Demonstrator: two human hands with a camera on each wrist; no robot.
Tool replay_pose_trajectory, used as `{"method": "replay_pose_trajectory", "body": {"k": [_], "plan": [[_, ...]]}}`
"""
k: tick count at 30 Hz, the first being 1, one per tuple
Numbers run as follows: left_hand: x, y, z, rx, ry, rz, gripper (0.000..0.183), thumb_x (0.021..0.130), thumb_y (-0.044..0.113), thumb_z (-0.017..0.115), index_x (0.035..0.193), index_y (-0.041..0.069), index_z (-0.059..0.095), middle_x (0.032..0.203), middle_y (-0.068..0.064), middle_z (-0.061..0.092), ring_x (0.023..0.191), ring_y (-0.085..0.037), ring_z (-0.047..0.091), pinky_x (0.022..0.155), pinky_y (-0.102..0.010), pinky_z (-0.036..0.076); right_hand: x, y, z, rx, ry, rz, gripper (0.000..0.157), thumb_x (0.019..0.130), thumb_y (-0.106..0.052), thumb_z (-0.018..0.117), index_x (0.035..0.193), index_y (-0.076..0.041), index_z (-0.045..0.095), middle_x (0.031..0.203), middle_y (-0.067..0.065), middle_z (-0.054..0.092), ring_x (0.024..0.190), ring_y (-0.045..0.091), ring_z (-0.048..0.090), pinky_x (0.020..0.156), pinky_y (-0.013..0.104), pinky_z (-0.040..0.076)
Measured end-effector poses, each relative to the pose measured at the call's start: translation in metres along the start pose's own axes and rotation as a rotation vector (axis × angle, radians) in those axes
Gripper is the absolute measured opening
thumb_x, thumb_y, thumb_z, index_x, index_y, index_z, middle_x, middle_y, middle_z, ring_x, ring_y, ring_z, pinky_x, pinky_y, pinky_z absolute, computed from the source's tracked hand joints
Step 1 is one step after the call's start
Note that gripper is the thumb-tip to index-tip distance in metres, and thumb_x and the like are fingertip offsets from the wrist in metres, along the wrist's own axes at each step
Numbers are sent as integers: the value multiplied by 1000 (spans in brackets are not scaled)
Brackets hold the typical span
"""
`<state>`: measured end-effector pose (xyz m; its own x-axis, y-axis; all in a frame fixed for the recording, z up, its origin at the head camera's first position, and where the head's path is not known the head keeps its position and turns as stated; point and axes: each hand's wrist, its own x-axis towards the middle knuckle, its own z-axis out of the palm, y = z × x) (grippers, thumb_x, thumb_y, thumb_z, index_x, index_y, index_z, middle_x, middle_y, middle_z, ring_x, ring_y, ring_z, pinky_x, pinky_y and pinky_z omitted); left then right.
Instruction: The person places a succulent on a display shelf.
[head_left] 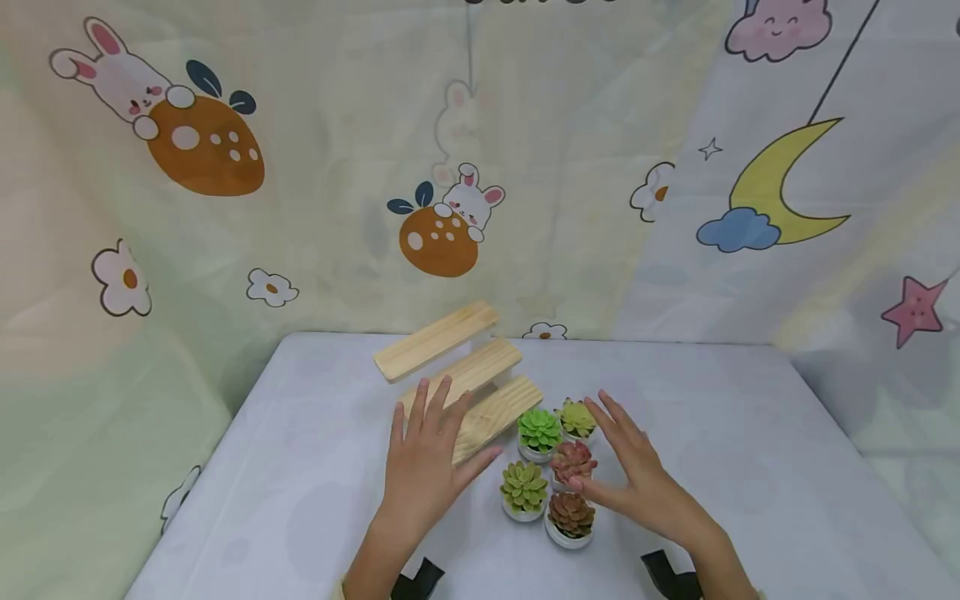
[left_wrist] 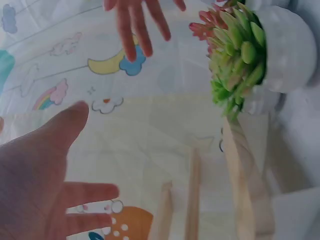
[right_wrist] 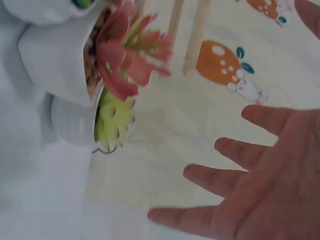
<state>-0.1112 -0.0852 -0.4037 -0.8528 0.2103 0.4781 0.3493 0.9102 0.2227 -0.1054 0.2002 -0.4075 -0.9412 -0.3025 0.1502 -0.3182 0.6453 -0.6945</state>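
My left hand [head_left: 423, 471] is held with fingers spread and straight, in front of a three-step wooden stand; it overlaps the lower wooden boards [head_left: 498, 408] in the head view. My right hand [head_left: 641, 479], also spread, hovers at the right side of several small potted succulents. These stand close together in white pots: a bright green one [head_left: 539, 430], a yellow-green one [head_left: 576, 417], a red one [head_left: 573, 460], an olive-green one [head_left: 523, 485] and a brown one [head_left: 572, 514]. In the right wrist view, the red succulent [right_wrist: 132, 55] is apart from my fingers. Neither hand holds anything.
A white-covered table [head_left: 322, 483] bears everything. Behind it hangs a cloth backdrop [head_left: 555, 167] printed with rabbits, flowers and a moon. The stand's top board [head_left: 437, 340] lies farthest back. Black straps [head_left: 671, 575] show by the wrists.
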Motion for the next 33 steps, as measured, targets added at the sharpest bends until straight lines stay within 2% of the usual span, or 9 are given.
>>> {"method": "replay_pose_trajectory", "body": {"k": [2, 5, 9, 11, 16, 19, 22, 27, 33], "plan": [[-2, -5, -1, -59, 68, -26, 70, 84, 60, 65, 136, 13, 55, 146, -13, 46, 138, -37, 36, 106, -61, 37, -6, -4, 1, 77, 30, 6, 93, 83, -32, 79, 155, -30, 21, 161, 14, 14, 141, 50, 16, 97, 82, 23], [-6, -12, -3, -194, 134, -70, 63, 82, 43, 76, 131, 7, 58, 134, -14, 53, 126, -36, 49, 95, -56, 48, -14, -7, 4, 103, 115, 23, 89, 79, -26, 82, 151, -21, 30, 153, 17, 29, 135, 47, 32, 95, 73, 38], [-13, -19, -5, -558, 76, -176, 56, 82, 24, 80, 130, 9, 57, 126, -6, 55, 112, -29, 56, 86, -41, 55, -25, -4, 13, 85, 232, 67, 84, 76, -21, 85, 146, -17, 38, 144, 12, 41, 123, 30, 47, 90, 49, 53], [-18, -21, -4, -752, 31, -251, 53, 82, 18, 80, 129, 10, 56, 125, -4, 54, 108, -27, 56, 84, -34, 56, -30, -1, 18, 88, 267, 105, 85, 75, -21, 86, 146, -18, 38, 142, 10, 42, 118, 22, 48, 85, 39, 55], [-29, -31, 7, -1038, 49, -460, 46, 83, 7, 77, 124, 4, 57, 121, -15, 56, 98, -19, 59, 78, -23, 56, -39, 8, 32, 151, 268, 210, 85, 76, -23, 85, 145, -16, 36, 141, 10, 41, 115, 20, 47, 82, 35, 53], [-31, -38, 17, -1119, 80, -617, 42, 85, 3, 74, 123, -1, 56, 119, -17, 55, 93, -11, 59, 74, -19, 54, -40, 12, 40, 190, 246, 266, 87, 77, -24, 85, 145, -11, 32, 138, 13, 43, 114, 27, 48, 80, 35, 52], [-33, -45, 32, -1139, 65, -739, 42, 86, 3, 71, 124, -3, 53, 117, -16, 52, 93, -11, 59, 72, -17, 53, -40, 14, 46, 227, 226, 325, 88, 77, -24, 84, 144, -7, 29, 132, 14, 44, 112, 31, 49, 77, 32, 51], [-37, -55, 55, -1165, -15, -796, 52, 89, 9, 69, 132, -3, 42, 120, -13, 46, 96, -13, 56, 76, -20, 55, -36, 12, 56, 282, 195, 392, 91, 76, -25, 85, 142, -4, 26, 132, 16, 40, 112, 30, 47, 76, 31, 50], [-36, -57, 64, -1334, -70, -871, 59, 90, 10, 65, 137, -6, 34, 120, -13, 44, 89, -10, 58, 79, -26, 57, -34, 7, 70, 264, 170, 443, 98, 69, -31, 89, 138, -3, 25, 136, 16, 33, 110, 28, 47, 75, 29, 49]]}}
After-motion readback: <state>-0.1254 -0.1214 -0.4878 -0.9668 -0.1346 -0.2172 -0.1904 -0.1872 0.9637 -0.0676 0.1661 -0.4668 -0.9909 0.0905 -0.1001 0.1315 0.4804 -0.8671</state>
